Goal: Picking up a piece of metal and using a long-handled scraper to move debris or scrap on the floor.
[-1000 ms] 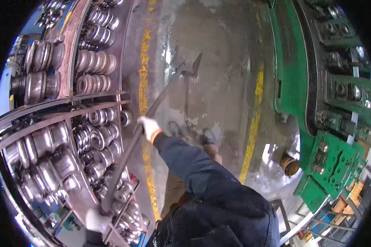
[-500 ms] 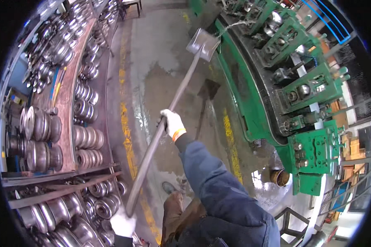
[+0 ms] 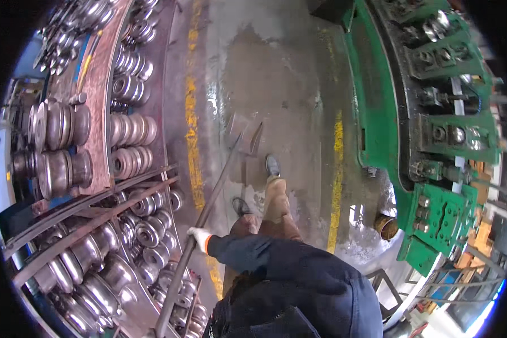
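Observation:
A long-handled shovel (image 3: 211, 204) slants from the lower left toward the floor ahead of my feet. Its flat metal blade (image 3: 252, 138) is down at the wet concrete, in front of my shoes. My right hand (image 3: 199, 239), in a white glove with an orange cuff, is closed round the middle of the handle, its dark blue sleeve crossing in front of my body. The handle's upper end runs to the lower picture edge beside the left rack. My left hand is out of view there.
Racks of shiny metal rollers (image 3: 55, 174) line the left side, with rusty rails (image 3: 96, 231) near the handle. A green roll-forming machine (image 3: 377, 107) stands on the right, a round bucket (image 3: 385, 227) near its end. Yellow lines (image 3: 192, 129) mark the wet floor.
The shovel blade has come down and back from beside the machine to the floor near my feet. My right hand has moved down and left with the handle; my left hand has left view.

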The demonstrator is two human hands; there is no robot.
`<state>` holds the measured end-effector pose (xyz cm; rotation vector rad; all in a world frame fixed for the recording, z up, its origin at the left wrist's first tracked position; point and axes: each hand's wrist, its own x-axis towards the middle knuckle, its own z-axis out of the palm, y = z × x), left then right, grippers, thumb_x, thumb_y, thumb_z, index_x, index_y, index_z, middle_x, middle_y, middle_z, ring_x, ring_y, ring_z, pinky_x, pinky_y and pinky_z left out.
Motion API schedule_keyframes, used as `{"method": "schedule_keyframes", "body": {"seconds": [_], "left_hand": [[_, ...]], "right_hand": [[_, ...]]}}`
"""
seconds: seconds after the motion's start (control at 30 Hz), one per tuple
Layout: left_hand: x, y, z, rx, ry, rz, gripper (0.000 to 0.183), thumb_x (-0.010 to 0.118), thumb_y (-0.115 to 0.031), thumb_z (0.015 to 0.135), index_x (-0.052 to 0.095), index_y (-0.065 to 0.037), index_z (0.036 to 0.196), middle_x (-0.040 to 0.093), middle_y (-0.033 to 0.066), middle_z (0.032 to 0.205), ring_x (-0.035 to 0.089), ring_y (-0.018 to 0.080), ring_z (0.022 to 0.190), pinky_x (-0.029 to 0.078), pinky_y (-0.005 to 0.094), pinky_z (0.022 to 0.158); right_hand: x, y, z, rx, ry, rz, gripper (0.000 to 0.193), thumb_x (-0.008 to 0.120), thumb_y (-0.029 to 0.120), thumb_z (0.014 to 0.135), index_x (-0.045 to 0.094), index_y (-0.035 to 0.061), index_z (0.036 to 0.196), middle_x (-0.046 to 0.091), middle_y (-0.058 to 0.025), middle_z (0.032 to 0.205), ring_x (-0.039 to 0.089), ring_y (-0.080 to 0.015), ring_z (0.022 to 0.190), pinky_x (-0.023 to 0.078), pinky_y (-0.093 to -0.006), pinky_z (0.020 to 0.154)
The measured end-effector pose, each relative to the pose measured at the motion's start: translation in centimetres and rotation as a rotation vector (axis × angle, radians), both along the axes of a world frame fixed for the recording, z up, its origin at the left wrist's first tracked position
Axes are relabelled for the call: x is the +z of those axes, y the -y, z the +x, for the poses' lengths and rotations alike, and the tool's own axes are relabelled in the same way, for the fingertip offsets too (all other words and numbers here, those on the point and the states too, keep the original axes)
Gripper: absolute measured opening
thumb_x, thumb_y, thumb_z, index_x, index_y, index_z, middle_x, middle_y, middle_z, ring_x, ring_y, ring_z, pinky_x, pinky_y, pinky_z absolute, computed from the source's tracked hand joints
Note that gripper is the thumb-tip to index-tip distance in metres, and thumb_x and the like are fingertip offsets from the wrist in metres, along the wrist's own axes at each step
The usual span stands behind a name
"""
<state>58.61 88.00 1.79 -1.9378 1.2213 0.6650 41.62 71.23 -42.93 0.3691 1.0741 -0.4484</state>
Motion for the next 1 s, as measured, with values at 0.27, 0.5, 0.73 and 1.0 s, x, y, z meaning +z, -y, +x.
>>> {"method": "schedule_keyframes", "body": {"seconds": [0.27,0.5,0.73,1.0], "left_hand": [[-7.2,16.7,-7.6,0.079,-0.066,0.006,0.032,0.075,-0.025,0.065,0.064,-0.005,0.089,0.065,0.0170,0.067,0.069,0.0367,0.068,0.055,0.0458,0.065],[-18.1,34.4,-14.6,-0.102,-0.051,-0.385,0.035,0.079,-0.027,0.069,0.069,-0.008,0.096,0.068,0.0139,0.072,0.069,0.0352,0.068,0.057,0.0419,0.066],[-16.9,39.2,-20.0,-0.121,-0.221,-0.637,0.033,0.079,-0.025,0.069,0.065,-0.006,0.092,0.067,0.0172,0.075,0.068,0.0366,0.071,0.055,0.0455,0.068],[-10.4,34.5,-19.7,-0.088,-0.145,-0.527,0.042,0.078,-0.027,0.066,0.067,-0.009,0.102,0.068,0.0156,0.071,0.069,0.0356,0.070,0.057,0.0434,0.067]], "right_hand": [[-3.3,17.0,-9.5,0.046,-0.208,-0.319,0.030,0.065,0.029,0.085,0.070,0.0003,0.088,0.066,-0.0081,0.081,0.061,-0.0174,0.073,0.050,-0.0374,0.066],[-1.4,40.9,-23.7,-0.474,0.086,-0.311,0.015,0.058,0.015,0.091,0.063,0.0025,0.094,0.062,-0.0124,0.077,0.063,-0.0282,0.072,0.055,-0.0428,0.070],[10.5,47.3,-34.1,-0.594,-0.093,-0.687,0.015,0.063,0.016,0.088,0.060,0.0030,0.094,0.061,-0.0119,0.077,0.062,-0.0282,0.069,0.055,-0.0445,0.067],[4.5,39.3,-29.4,-0.115,-0.539,-0.938,0.027,0.056,0.025,0.089,0.066,0.0019,0.082,0.064,-0.0091,0.075,0.061,-0.0202,0.068,0.048,-0.0356,0.062]]}}
